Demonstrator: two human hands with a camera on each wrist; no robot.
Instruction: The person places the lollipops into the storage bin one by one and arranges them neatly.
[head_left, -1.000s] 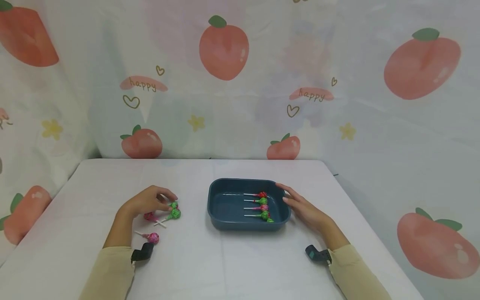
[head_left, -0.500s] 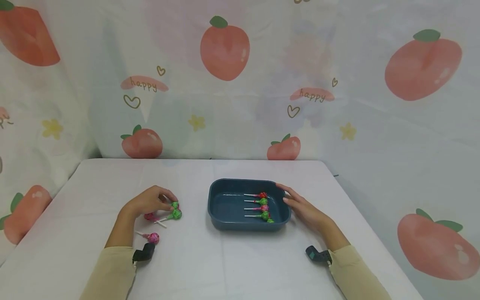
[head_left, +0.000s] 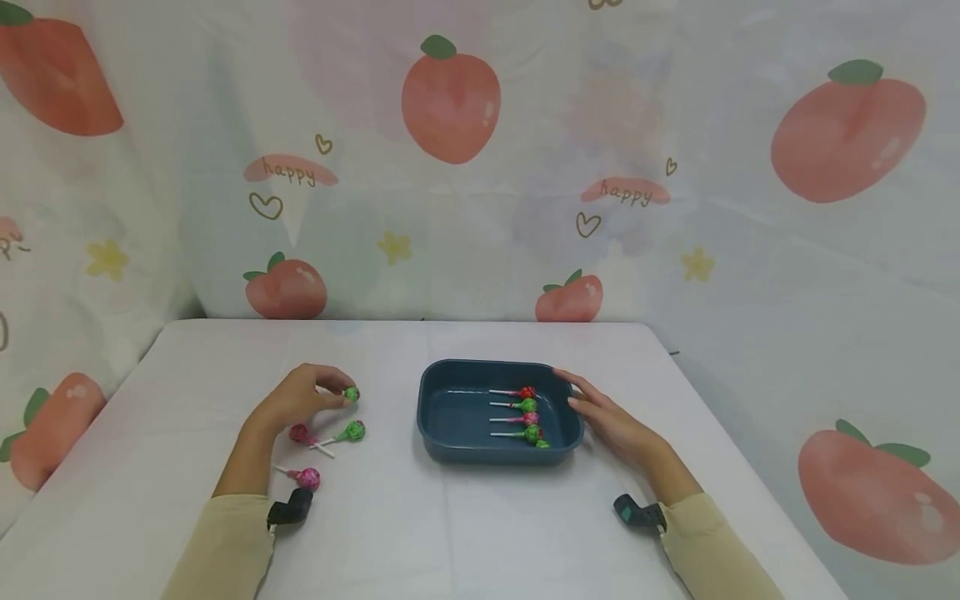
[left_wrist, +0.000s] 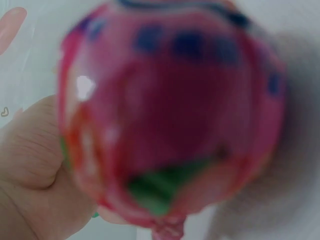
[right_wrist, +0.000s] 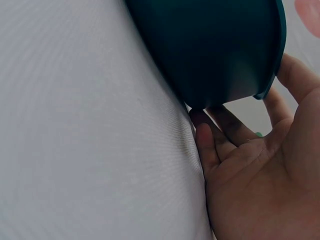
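Your left hand [head_left: 296,400] pinches a green lollipop [head_left: 351,393] by its head, just above the table [head_left: 390,517], left of the tray [head_left: 450,421]. Keep that pinch firm. Your right hand [head_left: 611,421] rests flat-fingered against the tray's right wall; hold it steady.

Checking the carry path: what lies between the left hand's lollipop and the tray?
Only bare tablecloth lies between the green lollipop pinched by the left hand and the tray, in the head view.

Bright, even light; soft shadows; left wrist view badly blurred.
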